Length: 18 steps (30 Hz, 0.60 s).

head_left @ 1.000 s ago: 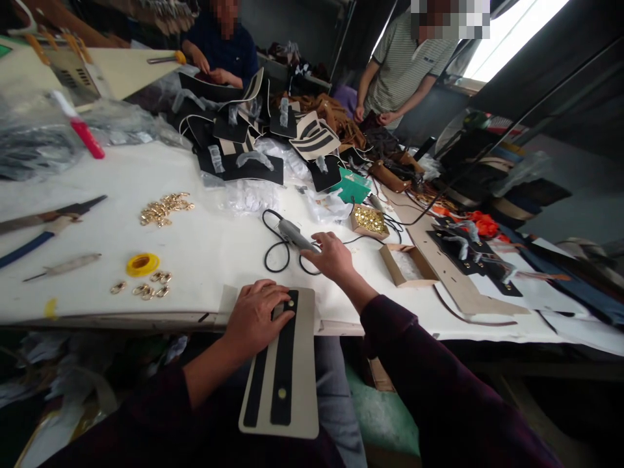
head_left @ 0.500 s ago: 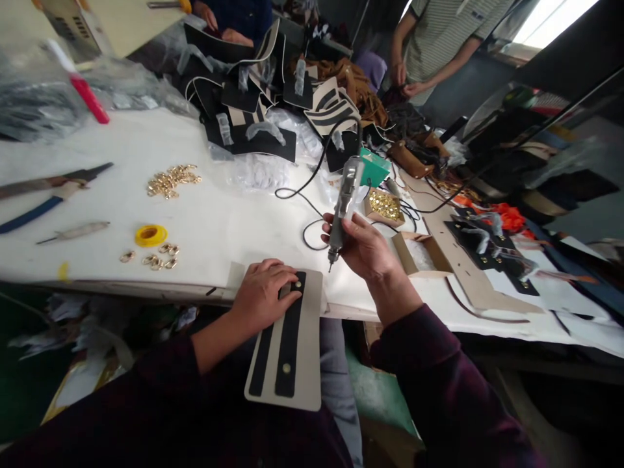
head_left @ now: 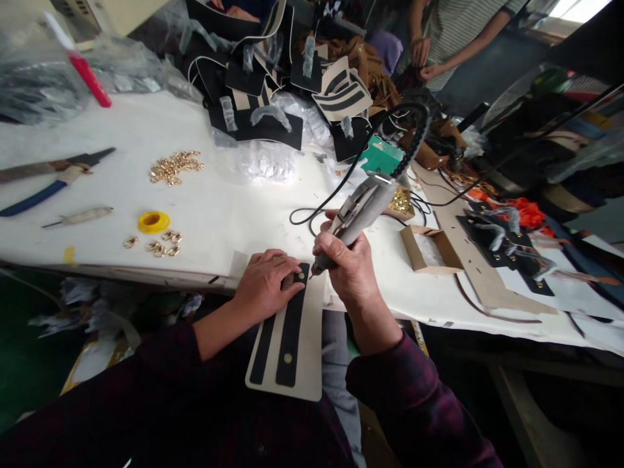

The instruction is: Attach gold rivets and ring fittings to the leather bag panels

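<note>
My right hand [head_left: 353, 263] is wrapped round a grey electric screwdriver [head_left: 358, 211]. It is tilted, with its thin bit pointing down and left, close to the upper right of a beige panel [head_left: 308, 351]; contact cannot be made out. Two black straps [head_left: 291, 331] run along this panel, one bearing brass-coloured studs [head_left: 287, 358] near both ends. The panel juts over the table edge above my lap. My left hand [head_left: 266, 283] holds it down at the top, thumb and fingers bent beside the upper stud. Part of the left strap is hidden under that hand.
Gold-coloured clasps [head_left: 174, 168], a yellow ring [head_left: 154, 222], pliers [head_left: 63, 179] and a thin pointed tool [head_left: 85, 216] lie left. Cardboard boxes [head_left: 431, 250] stand right. A black cord [head_left: 336, 188] loops behind the screwdriver. Striped panels [head_left: 344, 94] are piled behind; a co-worker's hands [head_left: 424, 62] show at back.
My right hand has brought the screwdriver left and down, tilting it so its bit is nearer the upper stud. The left hand keeps its place on the panel. The view has shifted slightly.
</note>
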### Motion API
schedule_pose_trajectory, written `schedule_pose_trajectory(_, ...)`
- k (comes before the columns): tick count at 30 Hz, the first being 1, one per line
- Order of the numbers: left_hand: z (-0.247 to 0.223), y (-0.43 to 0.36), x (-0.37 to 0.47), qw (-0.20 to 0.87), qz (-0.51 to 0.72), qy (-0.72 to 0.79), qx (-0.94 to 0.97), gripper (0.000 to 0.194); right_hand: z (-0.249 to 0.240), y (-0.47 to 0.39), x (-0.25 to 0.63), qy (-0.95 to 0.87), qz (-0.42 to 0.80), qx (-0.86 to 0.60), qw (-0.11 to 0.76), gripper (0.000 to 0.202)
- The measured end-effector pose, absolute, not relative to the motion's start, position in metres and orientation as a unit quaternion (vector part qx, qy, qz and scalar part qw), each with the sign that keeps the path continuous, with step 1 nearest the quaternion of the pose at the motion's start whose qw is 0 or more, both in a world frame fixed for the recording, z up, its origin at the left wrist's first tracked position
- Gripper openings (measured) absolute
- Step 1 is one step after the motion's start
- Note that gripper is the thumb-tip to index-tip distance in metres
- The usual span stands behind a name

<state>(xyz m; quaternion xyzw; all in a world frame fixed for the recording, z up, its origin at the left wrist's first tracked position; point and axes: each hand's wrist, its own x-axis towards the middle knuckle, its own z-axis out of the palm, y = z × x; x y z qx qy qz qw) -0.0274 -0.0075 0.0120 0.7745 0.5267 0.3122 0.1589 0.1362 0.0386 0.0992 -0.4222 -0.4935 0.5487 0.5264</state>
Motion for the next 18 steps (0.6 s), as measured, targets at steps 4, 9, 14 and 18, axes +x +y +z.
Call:
schedule_pose_trajectory(4, 0.013, -0.008, -0.027, 0.161, 0.308, 0.529, 0.774, 0.022, 0.089, 0.035, 0.127, -0.512, 0.490, -0.448, 0.546, 0.046)
schedule_pose_trajectory(9, 0.015, -0.008, -0.028, 0.165, 0.304, 0.529, 0.775, 0.021, 0.082, 0.034, 0.122, -0.565, 0.461, -0.424, 0.537, 0.053)
schedule_pose_trajectory(14, 0.014, -0.008, -0.028, 0.165, 0.302, 0.529, 0.776, 0.019, 0.078, 0.035, 0.122, -0.566, 0.465, -0.419, 0.536, 0.048)
schedule_pose_trajectory(18, 0.013, -0.007, -0.029, 0.164, 0.305, 0.525, 0.777, 0.020, 0.076, 0.034, 0.121, -0.561, 0.470, -0.414, 0.541, 0.046)
